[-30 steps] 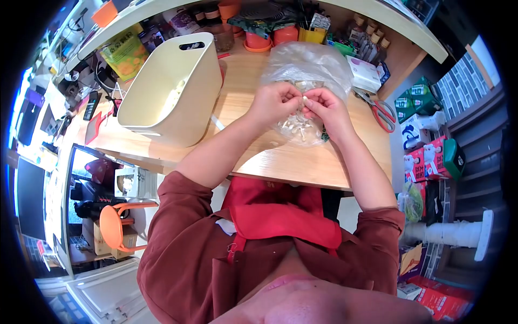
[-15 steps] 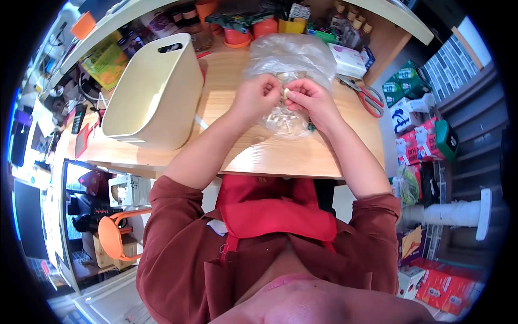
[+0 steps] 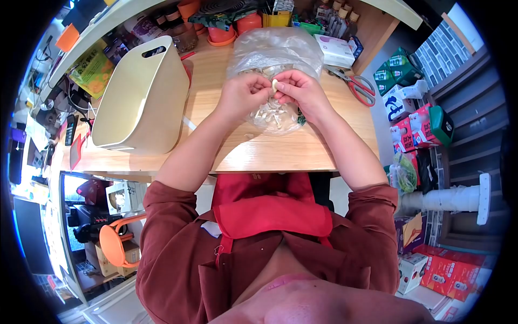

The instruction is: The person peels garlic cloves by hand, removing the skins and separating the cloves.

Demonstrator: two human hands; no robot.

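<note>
Between my two hands is a small cream-white garlic clove (image 3: 274, 86), held over a clear plastic bag. My right hand (image 3: 300, 93) grips it between thumb and forefinger. The fingers of my left hand (image 3: 246, 95) are closed in a pinch at the clove's left edge; exactly what lies between their tips is partly hidden. Below and behind the hands, the crumpled plastic bag (image 3: 278, 46) lies on the wooden table, with many pale pieces and flakes (image 3: 272, 117) in its near part.
A tall cream plastic bin (image 3: 127, 105) stands to the left on the table (image 3: 264, 156). Scissors with red-and-grey handles (image 3: 360, 90) lie to the right, near a white box (image 3: 334, 51). Pots (image 3: 220, 33) and corked bottles (image 3: 340, 21) line the back under a shelf.
The whole view has shifted slightly, so table and hands appear further left and up. Both hands stay together at the clove, which now shows more upright between the fingertips.
</note>
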